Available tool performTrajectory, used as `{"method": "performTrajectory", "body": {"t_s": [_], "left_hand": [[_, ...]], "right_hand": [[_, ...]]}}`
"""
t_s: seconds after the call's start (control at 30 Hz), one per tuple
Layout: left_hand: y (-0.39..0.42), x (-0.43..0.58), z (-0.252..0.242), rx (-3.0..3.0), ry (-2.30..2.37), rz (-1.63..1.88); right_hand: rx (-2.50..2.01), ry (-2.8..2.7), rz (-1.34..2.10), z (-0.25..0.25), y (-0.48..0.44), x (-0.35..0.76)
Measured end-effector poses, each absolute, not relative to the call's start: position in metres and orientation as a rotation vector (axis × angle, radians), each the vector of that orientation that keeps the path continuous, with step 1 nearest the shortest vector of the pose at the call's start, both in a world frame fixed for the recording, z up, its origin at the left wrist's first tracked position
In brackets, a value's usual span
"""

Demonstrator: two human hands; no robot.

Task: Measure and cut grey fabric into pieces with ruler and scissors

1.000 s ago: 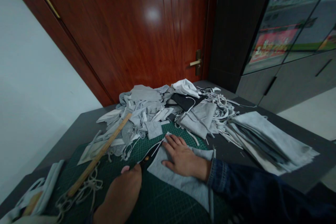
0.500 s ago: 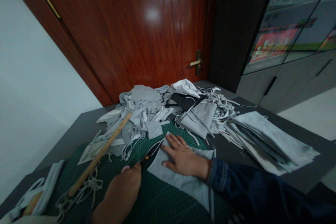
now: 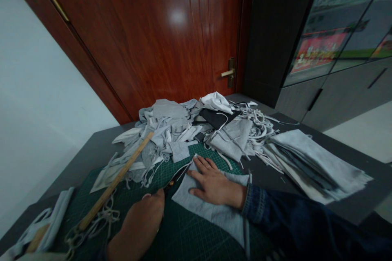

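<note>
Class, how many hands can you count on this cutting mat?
2. The left hand grips black scissors at the edge of a grey fabric piece; the right hand lies flat on that fabric, on a green cutting mat. No others show.

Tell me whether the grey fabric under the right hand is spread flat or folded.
Spread flat: the grey fabric lies open on the green cutting mat, the right hand pressing on it, with no fold visible.

Dark blue denim sleeve (image 3: pixel 275 212), stitched cuff (image 3: pixel 252 204).
</note>
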State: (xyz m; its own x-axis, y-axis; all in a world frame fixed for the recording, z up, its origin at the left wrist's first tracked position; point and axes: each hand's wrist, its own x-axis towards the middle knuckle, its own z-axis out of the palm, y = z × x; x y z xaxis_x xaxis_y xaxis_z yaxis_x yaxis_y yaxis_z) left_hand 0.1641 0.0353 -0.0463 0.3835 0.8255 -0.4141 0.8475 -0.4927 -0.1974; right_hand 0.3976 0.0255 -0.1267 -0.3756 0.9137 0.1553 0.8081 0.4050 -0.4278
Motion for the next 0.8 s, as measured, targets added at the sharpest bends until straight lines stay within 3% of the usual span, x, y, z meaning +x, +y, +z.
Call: {"method": "performTrajectory", "body": {"t_s": [0.4, 0.8], "left_hand": [[0.032, 0.155, -0.050, 2.609, 1.501, -0.612], [0.028, 0.178, -0.030, 2.540, 1.618, -0.744]], "right_hand": [[-1.489, -2.303, 0.406, -0.126, 0.025, 0.397], [-1.465, -2.311, 0.416, -0.127, 0.024, 0.397]]}}
